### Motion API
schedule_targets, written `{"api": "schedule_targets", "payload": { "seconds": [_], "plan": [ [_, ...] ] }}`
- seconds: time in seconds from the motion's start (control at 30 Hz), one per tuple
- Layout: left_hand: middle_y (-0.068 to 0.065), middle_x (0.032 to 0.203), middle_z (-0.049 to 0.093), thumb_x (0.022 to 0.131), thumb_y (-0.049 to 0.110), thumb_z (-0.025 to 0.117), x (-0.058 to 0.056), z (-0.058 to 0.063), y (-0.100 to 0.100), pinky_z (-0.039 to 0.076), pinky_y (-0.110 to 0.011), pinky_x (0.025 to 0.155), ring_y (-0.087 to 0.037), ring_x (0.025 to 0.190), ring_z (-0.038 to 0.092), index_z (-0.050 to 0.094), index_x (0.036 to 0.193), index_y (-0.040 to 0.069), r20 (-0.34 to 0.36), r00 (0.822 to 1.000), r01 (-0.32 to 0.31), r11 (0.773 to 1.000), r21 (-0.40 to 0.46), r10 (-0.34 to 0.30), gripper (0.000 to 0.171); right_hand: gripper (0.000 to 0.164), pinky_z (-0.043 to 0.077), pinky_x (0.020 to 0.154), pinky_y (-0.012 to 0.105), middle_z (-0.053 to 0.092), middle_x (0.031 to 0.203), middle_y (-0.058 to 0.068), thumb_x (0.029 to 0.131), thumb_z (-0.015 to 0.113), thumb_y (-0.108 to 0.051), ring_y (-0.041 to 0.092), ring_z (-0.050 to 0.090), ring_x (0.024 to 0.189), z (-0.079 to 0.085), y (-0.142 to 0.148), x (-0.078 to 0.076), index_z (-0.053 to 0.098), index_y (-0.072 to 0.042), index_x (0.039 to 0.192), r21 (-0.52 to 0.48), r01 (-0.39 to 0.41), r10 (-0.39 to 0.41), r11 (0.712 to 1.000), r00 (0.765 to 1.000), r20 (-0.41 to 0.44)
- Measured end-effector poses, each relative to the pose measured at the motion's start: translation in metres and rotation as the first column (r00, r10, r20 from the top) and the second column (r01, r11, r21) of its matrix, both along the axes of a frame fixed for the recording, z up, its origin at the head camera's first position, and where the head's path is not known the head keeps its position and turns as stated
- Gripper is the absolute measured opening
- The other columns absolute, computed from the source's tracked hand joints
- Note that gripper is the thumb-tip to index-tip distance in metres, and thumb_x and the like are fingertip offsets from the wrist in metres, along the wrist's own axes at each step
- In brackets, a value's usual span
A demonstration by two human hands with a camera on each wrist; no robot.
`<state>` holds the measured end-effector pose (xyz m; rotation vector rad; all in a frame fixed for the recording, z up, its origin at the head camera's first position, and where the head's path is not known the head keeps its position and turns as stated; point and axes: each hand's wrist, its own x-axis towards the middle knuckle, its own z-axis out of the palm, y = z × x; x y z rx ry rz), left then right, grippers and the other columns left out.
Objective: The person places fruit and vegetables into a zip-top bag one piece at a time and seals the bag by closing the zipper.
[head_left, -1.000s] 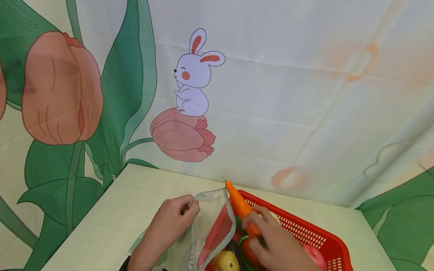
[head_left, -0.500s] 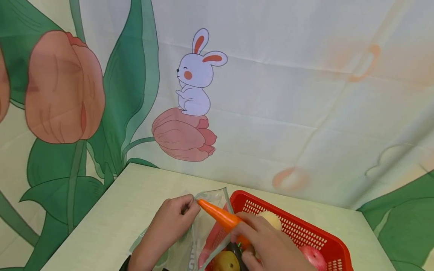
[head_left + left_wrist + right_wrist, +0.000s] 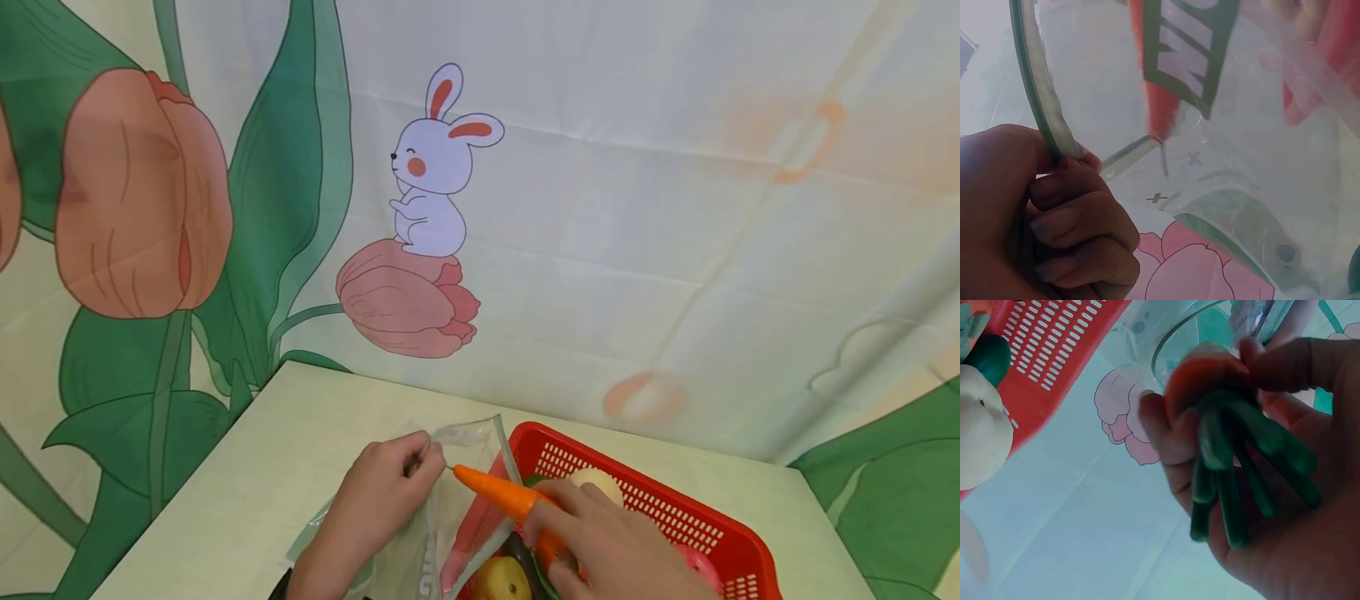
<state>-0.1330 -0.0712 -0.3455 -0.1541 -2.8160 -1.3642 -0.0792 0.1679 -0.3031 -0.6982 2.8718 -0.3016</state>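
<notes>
My left hand (image 3: 390, 483) pinches the rim of a clear plastic zip bag (image 3: 401, 554), with fingers curled at its edge. An orange carrot (image 3: 495, 492) is in my right hand (image 3: 600, 533), gripped round its thick end. Its thin tip points left at the bag's mouth, close to my left fingers. Through the clear wall in the left wrist view, the carrot (image 3: 1161, 112) hangs tip down behind printed lettering. Green cut stalks (image 3: 1229, 481) stick out toward my palm in the right wrist view. The lower part of the bag is out of frame.
A red slotted basket (image 3: 765, 554) stands right of the bag. It holds a yellow-green round fruit (image 3: 501, 579), a pale round one (image 3: 600, 482), a pink fruit (image 3: 701, 562) and a dark long vegetable (image 3: 521, 550). A printed cloth (image 3: 570, 250) hangs behind the table (image 3: 315, 408).
The carrot has swung left from above the basket to the bag's mouth, and its tip has dropped slightly. My left hand keeps its hold on the bag's rim.
</notes>
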Motion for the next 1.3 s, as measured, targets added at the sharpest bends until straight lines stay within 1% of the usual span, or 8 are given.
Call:
{"api": "schedule_targets", "payload": {
  "seconds": [0.17,0.3,0.47,0.57,0.7,0.87,1.0,1.3],
  "plan": [
    [0.006,0.052,0.033,0.085,0.024,0.047,0.002,0.002,0.003,0.026,-0.019,0.045,-0.009,0.047,0.036,0.044,0.059,0.02,0.013,1.0,0.015,1.0,0.009,-0.016,0.027,0.045,0.035,0.049,0.015,0.042,0.129,-0.013,0.079,0.06,-0.017,0.008,0.044,0.091,-0.007,-0.007,0.001,0.048,-0.051,0.105,-0.032,-0.06,0.057,0.998,0.994,-0.098],
    [0.005,0.054,0.033,0.086,0.025,0.047,0.003,0.003,0.003,0.027,-0.019,0.046,-0.01,0.049,0.038,0.044,0.06,0.02,0.027,0.999,0.024,1.0,0.011,-0.024,0.026,0.047,0.036,0.048,0.014,0.041,0.122,-0.016,0.085,0.06,-0.022,0.007,0.044,0.093,-0.006,-0.015,0.0,0.042,-0.055,0.113,-0.056,-0.043,0.037,0.998,0.994,-0.101],
    [0.006,0.053,0.034,0.086,0.025,0.047,0.003,0.003,0.004,0.028,-0.02,0.046,-0.009,0.049,0.039,0.045,0.06,0.02,0.019,0.999,0.028,1.0,-0.003,-0.028,0.026,0.051,0.046,0.06,0.019,0.047,0.119,-0.016,0.084,0.063,-0.023,0.008,0.045,0.095,-0.007,-0.022,-0.008,0.041,-0.052,0.12,-0.008,-0.057,0.056,0.998,0.997,-0.055],
    [0.006,0.052,0.037,0.087,0.027,0.047,0.003,0.003,0.005,0.03,-0.021,0.046,-0.009,0.049,0.04,0.045,0.06,0.021,0.013,0.999,0.042,0.999,-0.009,-0.042,0.027,0.049,0.05,0.071,0.026,0.051,0.123,-0.011,0.082,0.066,-0.022,0.014,0.047,0.101,-0.012,-0.024,-0.013,0.046,-0.044,0.122,0.027,-0.107,0.109,0.994,0.99,-0.087],
    [0.006,0.051,0.037,0.088,0.029,0.046,0.003,0.003,0.006,0.031,-0.021,0.046,-0.01,0.049,0.041,0.045,0.061,0.021,0.027,0.998,0.057,0.998,-0.008,-0.057,0.028,0.044,0.05,0.075,0.032,0.053,0.123,-0.008,0.083,0.065,-0.025,0.017,0.05,0.101,-0.021,-0.027,-0.018,0.05,-0.037,0.123,0.042,-0.137,0.142,0.99,0.98,-0.141],
    [0.006,0.051,0.034,0.087,0.028,0.046,0.004,0.003,0.006,0.029,-0.02,0.046,-0.01,0.049,0.04,0.044,0.061,0.02,0.039,0.998,0.054,0.999,-0.008,-0.053,0.028,0.041,0.05,0.067,0.027,0.053,0.118,-0.01,0.082,0.065,-0.032,0.014,0.052,0.097,-0.03,-0.03,-0.019,0.053,-0.035,0.12,-0.001,-0.139,0.137,0.99,0.976,-0.17],
    [0.005,0.052,0.033,0.087,0.027,0.047,0.004,0.003,0.005,0.029,-0.02,0.045,-0.009,0.049,0.039,0.044,0.06,0.02,0.032,0.998,0.054,0.998,-0.009,-0.054,0.028,0.039,0.049,0.071,0.026,0.052,0.115,-0.012,0.08,0.068,-0.028,0.009,0.05,0.094,-0.035,-0.032,-0.02,0.055,-0.032,0.117,-0.018,-0.152,0.144,0.988,0.964,-0.223],
    [0.005,0.052,0.033,0.086,0.027,0.048,0.002,0.002,0.0,0.028,-0.019,0.045,-0.009,0.048,0.038,0.044,0.059,0.02,0.024,1.0,0.014,1.0,0.008,-0.014,0.029,0.036,0.048,0.075,0.022,0.049,0.112,-0.016,0.083,0.063,-0.033,0.005,0.044,0.096,-0.037,-0.036,-0.027,0.052,-0.035,0.118,-0.125,-0.167,0.144,0.978,0.973,-0.18]
  ]
}}
